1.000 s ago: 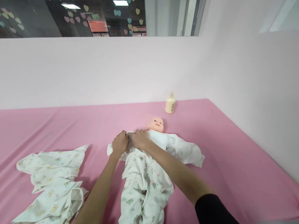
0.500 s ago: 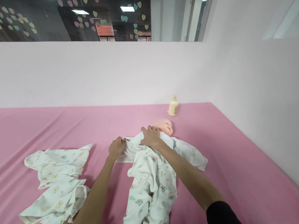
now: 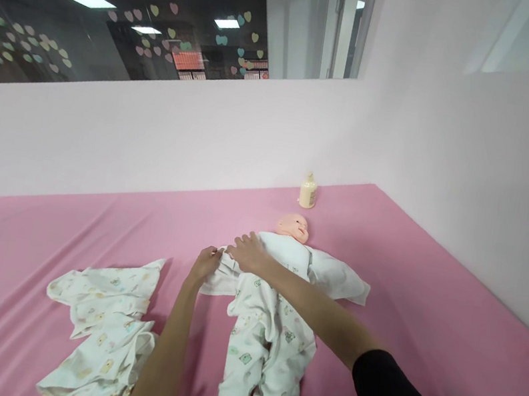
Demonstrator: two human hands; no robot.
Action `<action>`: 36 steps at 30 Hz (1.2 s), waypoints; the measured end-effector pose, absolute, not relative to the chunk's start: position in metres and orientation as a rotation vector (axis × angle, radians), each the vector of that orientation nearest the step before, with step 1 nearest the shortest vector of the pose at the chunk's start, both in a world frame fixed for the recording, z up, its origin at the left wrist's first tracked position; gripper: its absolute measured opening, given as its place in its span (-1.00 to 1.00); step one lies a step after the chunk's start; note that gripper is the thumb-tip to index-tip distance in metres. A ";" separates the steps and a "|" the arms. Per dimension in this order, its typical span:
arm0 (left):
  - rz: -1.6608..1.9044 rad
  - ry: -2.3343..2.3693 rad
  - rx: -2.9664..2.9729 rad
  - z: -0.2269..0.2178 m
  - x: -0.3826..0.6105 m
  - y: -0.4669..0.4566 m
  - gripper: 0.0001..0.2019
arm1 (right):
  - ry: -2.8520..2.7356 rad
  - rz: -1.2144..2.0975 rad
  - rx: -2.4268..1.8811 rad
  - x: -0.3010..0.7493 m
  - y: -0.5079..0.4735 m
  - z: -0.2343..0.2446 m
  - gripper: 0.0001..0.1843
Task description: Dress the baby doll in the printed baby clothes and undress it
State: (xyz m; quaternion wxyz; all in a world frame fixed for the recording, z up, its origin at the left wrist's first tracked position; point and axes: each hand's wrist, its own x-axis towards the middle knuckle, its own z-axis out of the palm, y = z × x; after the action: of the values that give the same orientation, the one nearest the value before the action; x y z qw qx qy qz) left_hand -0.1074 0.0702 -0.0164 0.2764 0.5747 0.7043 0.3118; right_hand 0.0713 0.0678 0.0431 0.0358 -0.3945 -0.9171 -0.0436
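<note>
A baby doll lies on its back on the pink sheet, head toward the wall. It wears a plain white top and printed white trousers. My left hand pinches the doll's near white sleeve at its cuff. My right hand rests on the same sleeve close to the doll's shoulder, fingers curled onto the cloth. The doll's arm inside that sleeve is hidden.
A loose printed white garment lies crumpled on the sheet to the left of my left forearm. A small cream bottle stands by the wall behind the doll's head. White walls close the corner at the back and right.
My right hand has slid from the doll's chest near its neck back down to the near sleeve. My left hand has stayed on the cuff.
</note>
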 end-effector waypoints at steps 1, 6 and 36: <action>0.857 1.872 1.535 -0.015 -0.107 0.069 -0.74 | -2.840 -0.159 -1.173 0.064 0.067 0.039 -0.61; 0.891 1.805 1.471 -0.009 -0.108 0.064 -0.78 | -2.874 -0.253 -1.082 0.054 0.065 0.032 -0.63; 0.706 1.528 1.254 0.000 -0.137 0.051 -0.71 | -2.632 -0.198 -1.245 0.072 0.046 0.046 -0.73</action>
State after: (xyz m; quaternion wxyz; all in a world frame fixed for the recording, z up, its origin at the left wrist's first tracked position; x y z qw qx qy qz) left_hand -0.1368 0.0511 -0.0003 0.4980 0.5179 0.6314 0.2916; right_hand 0.0722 0.0457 0.0461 0.1117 -0.4239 -0.8963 -0.0676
